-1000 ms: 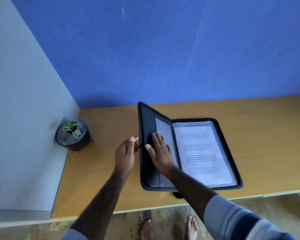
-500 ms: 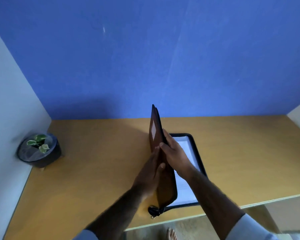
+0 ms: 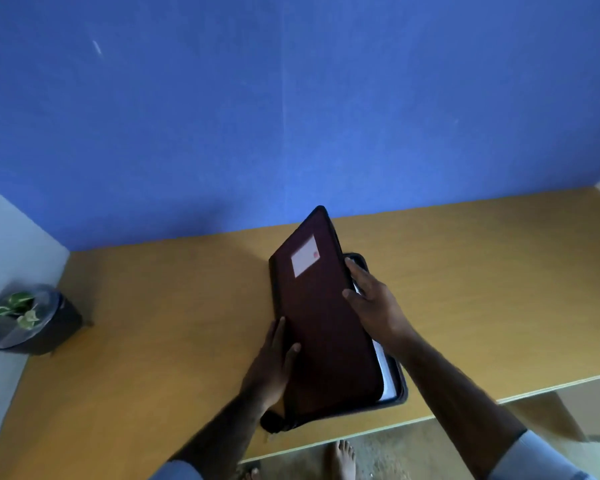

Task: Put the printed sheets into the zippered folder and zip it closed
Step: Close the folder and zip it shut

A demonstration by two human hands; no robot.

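A dark maroon zippered folder (image 3: 323,320) with a white label lies on the wooden desk (image 3: 160,323), its cover tilted down over the base and a gap still showing along the right side. White printed sheets (image 3: 385,372) show in that gap, inside the base. My left hand (image 3: 274,362) rests flat against the cover's left edge near the spine. My right hand (image 3: 371,299) grips the cover's right edge, fingers curled under it. A black zip pull (image 3: 272,422) hangs at the folder's near left corner.
A small black pot with a green plant (image 3: 25,320) stands at the desk's left end by the white side wall. A blue wall backs the desk. The desk's front edge runs just below the folder, with bare feet (image 3: 343,459) on the floor beneath.
The folder cover has swung from standing upright to leaning low over the sheets. Both hands moved with it, the right one now holding the cover's right edge.
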